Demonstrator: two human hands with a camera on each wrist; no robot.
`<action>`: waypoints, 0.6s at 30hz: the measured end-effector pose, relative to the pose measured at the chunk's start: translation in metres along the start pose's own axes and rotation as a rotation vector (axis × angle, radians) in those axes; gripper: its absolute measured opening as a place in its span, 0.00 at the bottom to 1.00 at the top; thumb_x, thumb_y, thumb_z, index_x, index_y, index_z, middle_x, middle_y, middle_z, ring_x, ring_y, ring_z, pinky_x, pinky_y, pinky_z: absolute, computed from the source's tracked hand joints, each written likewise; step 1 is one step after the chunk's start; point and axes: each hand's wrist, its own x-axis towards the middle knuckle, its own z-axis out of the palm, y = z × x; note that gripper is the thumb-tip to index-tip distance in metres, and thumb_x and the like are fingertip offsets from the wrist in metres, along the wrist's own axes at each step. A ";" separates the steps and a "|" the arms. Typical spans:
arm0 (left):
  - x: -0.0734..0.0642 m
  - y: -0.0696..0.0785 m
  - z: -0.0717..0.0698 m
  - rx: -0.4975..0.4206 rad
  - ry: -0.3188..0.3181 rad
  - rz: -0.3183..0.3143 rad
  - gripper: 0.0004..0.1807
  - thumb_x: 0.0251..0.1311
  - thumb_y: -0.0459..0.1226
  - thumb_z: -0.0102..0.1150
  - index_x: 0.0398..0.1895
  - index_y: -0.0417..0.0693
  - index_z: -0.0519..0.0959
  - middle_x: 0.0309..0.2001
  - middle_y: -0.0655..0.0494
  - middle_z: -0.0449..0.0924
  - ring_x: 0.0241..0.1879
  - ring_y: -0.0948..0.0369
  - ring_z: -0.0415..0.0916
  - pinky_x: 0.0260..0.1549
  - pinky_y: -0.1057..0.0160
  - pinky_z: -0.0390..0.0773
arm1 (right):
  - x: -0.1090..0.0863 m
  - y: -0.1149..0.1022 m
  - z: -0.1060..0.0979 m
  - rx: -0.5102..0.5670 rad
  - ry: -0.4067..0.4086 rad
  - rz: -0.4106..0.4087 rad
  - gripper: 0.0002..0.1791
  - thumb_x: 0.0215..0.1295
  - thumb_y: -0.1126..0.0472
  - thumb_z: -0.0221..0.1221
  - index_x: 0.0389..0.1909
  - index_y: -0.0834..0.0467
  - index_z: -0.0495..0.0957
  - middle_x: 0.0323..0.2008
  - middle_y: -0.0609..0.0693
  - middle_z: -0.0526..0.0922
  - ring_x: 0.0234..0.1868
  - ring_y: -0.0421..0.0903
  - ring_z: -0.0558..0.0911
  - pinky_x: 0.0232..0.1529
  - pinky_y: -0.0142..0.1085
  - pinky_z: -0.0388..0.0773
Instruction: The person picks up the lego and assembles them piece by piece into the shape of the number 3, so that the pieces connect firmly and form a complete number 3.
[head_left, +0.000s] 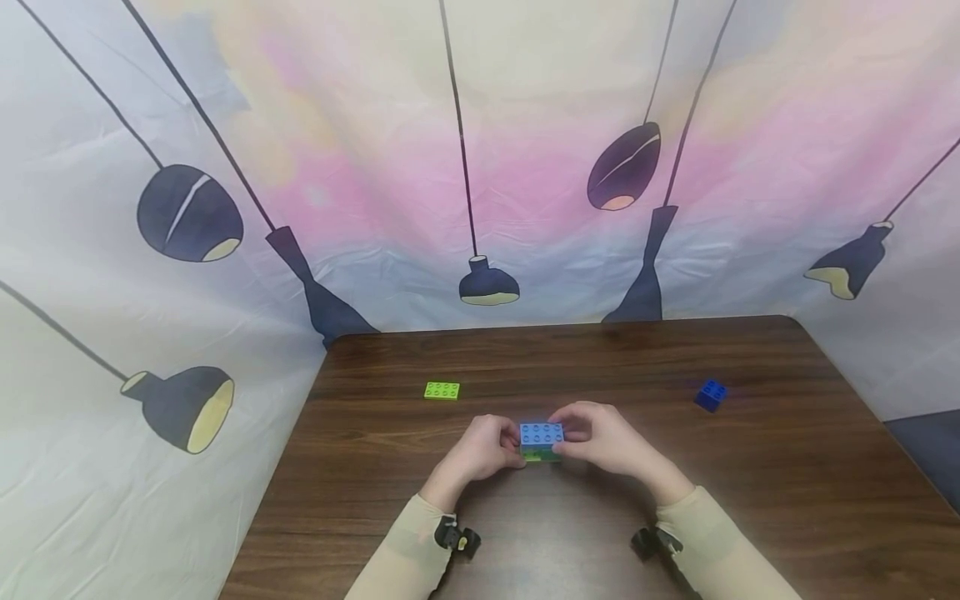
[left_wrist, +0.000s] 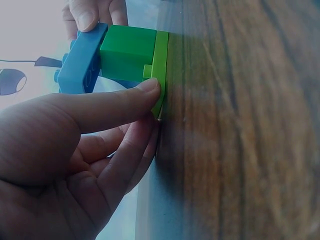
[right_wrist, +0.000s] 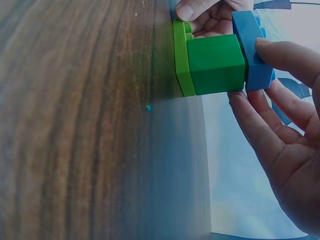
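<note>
A thin lime-green plate brick (left_wrist: 161,55) lies flat at the table surface, with a darker green brick (right_wrist: 217,62) standing on one end of it. Over the green brick sits a light blue brick (head_left: 542,433), studs up, slightly tilted against it in the wrist views. My left hand (head_left: 483,446) pinches the bare end of the lime plate between thumb and fingers. With thumb and fingertips, my right hand (head_left: 600,437) grips the light blue brick, and one finger reaches beside the green brick.
Beyond my left hand lies another lime-green plate brick (head_left: 442,391). A dark blue brick (head_left: 711,395) stands farther off to the right on the brown wooden table (head_left: 360,500). Behind the table hangs a cloth (head_left: 390,167) printed with lamps.
</note>
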 end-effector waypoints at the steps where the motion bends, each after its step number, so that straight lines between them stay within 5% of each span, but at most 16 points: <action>1: 0.000 0.000 0.000 -0.001 0.000 0.001 0.14 0.51 0.27 0.81 0.37 0.40 0.84 0.28 0.59 0.81 0.30 0.64 0.78 0.31 0.65 0.80 | 0.000 0.000 0.000 -0.002 0.001 0.004 0.18 0.66 0.60 0.75 0.54 0.56 0.84 0.53 0.53 0.85 0.54 0.54 0.89 0.51 0.38 0.85; 18: 0.000 0.001 0.000 0.002 -0.004 0.001 0.13 0.51 0.28 0.81 0.36 0.41 0.84 0.29 0.59 0.81 0.30 0.63 0.78 0.31 0.64 0.80 | -0.002 -0.003 -0.001 -0.035 0.010 0.010 0.18 0.66 0.59 0.75 0.54 0.58 0.86 0.51 0.52 0.86 0.52 0.51 0.89 0.50 0.38 0.86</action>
